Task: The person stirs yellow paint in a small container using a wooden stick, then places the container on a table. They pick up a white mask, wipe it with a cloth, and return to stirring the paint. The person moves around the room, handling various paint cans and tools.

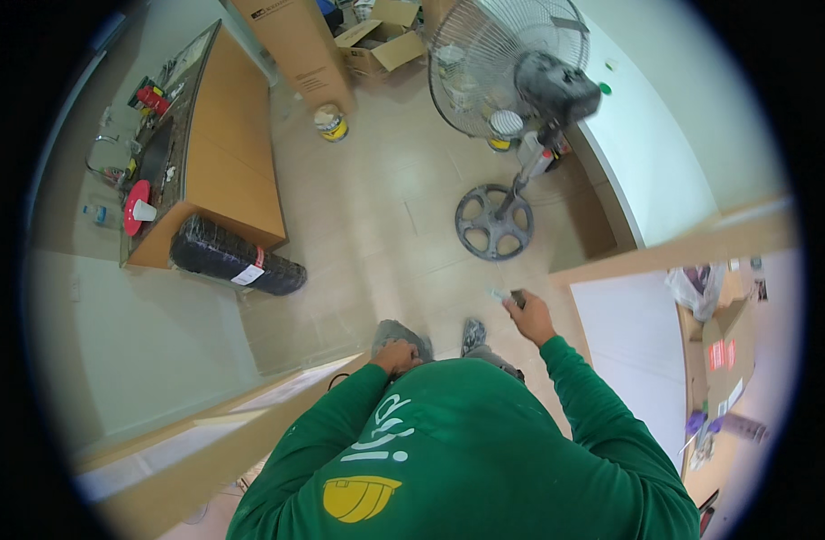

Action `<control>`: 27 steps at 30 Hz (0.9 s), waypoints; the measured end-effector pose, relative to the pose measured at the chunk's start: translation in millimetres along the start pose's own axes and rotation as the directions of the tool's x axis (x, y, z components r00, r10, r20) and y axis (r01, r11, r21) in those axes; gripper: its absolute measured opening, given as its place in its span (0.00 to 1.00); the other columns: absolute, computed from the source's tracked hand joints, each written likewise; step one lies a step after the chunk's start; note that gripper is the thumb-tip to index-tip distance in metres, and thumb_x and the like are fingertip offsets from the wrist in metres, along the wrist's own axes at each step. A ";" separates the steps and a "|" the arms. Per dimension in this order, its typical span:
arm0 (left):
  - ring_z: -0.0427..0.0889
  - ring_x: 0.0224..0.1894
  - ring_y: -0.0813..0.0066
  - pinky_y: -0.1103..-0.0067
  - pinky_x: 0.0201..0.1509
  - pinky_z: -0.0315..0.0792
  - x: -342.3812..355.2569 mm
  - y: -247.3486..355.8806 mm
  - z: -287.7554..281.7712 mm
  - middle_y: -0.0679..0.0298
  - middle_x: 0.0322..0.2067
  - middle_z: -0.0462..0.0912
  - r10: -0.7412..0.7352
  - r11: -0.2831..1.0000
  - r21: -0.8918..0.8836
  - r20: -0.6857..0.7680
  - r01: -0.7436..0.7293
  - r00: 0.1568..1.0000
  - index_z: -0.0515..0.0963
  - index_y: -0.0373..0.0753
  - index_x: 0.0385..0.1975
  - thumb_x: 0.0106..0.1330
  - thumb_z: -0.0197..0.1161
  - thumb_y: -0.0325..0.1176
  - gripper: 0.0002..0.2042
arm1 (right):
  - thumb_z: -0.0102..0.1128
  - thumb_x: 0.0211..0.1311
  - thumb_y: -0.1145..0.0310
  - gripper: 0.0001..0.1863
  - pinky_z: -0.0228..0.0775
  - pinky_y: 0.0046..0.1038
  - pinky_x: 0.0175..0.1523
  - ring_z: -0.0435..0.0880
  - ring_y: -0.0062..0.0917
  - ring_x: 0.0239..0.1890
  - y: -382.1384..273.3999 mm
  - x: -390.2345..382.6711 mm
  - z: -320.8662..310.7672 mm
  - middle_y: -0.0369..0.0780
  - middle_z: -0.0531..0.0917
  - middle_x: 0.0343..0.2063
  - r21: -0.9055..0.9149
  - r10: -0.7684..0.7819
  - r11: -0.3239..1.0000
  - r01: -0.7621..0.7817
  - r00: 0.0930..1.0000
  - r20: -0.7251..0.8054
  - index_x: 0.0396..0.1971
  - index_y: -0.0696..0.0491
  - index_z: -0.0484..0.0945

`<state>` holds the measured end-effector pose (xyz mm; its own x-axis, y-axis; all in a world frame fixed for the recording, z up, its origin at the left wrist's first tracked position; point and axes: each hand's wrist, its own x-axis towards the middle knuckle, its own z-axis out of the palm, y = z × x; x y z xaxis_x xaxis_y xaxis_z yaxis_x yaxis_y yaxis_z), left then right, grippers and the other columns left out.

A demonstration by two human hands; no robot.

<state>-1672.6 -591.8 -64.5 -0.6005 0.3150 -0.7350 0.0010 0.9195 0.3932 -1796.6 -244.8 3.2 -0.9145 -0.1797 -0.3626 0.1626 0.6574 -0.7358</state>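
Standing on the tiled floor (376, 234), a small dark tool (517, 297) is held in the right hand (527, 317), fingers closed round it, near the fan base (493, 222). The left hand (396, 356) is pressed at the waist, grip unclear. A firm, level hold is best kept.

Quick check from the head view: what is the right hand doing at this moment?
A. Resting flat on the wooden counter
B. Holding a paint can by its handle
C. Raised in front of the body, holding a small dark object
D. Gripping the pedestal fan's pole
C: the right hand is lifted over the tiled floor with a small dark object in its fingers, well short of the pedestal fan.
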 end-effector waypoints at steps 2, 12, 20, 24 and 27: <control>0.83 0.52 0.39 0.55 0.60 0.75 21.6 -22.9 -16.9 0.42 0.47 0.86 -0.009 0.989 -0.146 -0.129 -0.010 0.992 0.82 0.33 0.51 0.74 0.59 0.48 0.22 | 0.65 0.68 0.53 0.26 0.79 0.44 0.52 0.88 0.51 0.45 -0.7 32.9 10.3 0.56 0.88 0.42 -0.057 0.062 0.997 -0.055 0.990 0.129 0.52 0.61 0.83; 0.85 0.46 0.38 0.53 0.54 0.75 156.0 -183.4 -198.2 0.40 0.41 0.87 0.179 0.950 -0.250 -0.065 -0.190 0.982 0.84 0.30 0.39 0.76 0.52 0.48 0.23 | 0.65 0.69 0.54 0.23 0.78 0.46 0.49 0.86 0.53 0.42 -162.5 278.3 116.8 0.55 0.88 0.38 -0.027 -0.037 0.999 0.038 0.998 0.041 0.48 0.60 0.83; 0.85 0.43 0.40 0.56 0.49 0.75 130.0 -290.4 -384.3 0.40 0.37 0.86 0.141 0.863 -0.495 0.040 -0.103 0.989 0.84 0.32 0.36 0.78 0.54 0.46 0.22 | 0.62 0.69 0.56 0.20 0.77 0.51 0.51 0.86 0.55 0.43 -304.9 447.8 187.3 0.57 0.87 0.37 -0.084 0.113 0.990 -0.118 0.992 -0.064 0.45 0.60 0.84; 0.84 0.41 0.40 0.56 0.47 0.74 141.9 -308.6 -467.9 0.41 0.36 0.85 0.088 0.840 -0.543 0.139 0.002 0.986 0.82 0.31 0.37 0.79 0.53 0.47 0.22 | 0.62 0.69 0.55 0.22 0.77 0.51 0.52 0.86 0.56 0.43 -326.8 526.9 205.0 0.58 0.87 0.37 -0.089 0.188 0.978 -0.189 0.982 -0.026 0.47 0.61 0.84; 0.84 0.42 0.40 0.55 0.47 0.74 174.7 -322.4 -529.6 0.40 0.37 0.85 0.084 0.881 -0.472 0.124 -0.015 0.989 0.81 0.31 0.39 0.79 0.52 0.47 0.22 | 0.63 0.69 0.55 0.22 0.77 0.50 0.53 0.87 0.56 0.43 -327.7 595.9 201.9 0.58 0.87 0.37 -0.069 0.270 0.959 -0.274 0.961 -0.062 0.46 0.61 0.85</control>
<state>-2201.3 -957.9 -27.1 -0.4946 0.4175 -0.7623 -0.3673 0.6945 0.6187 -2319.9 -715.0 -87.2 -0.8577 0.0504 -0.5117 0.3811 0.7303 -0.5669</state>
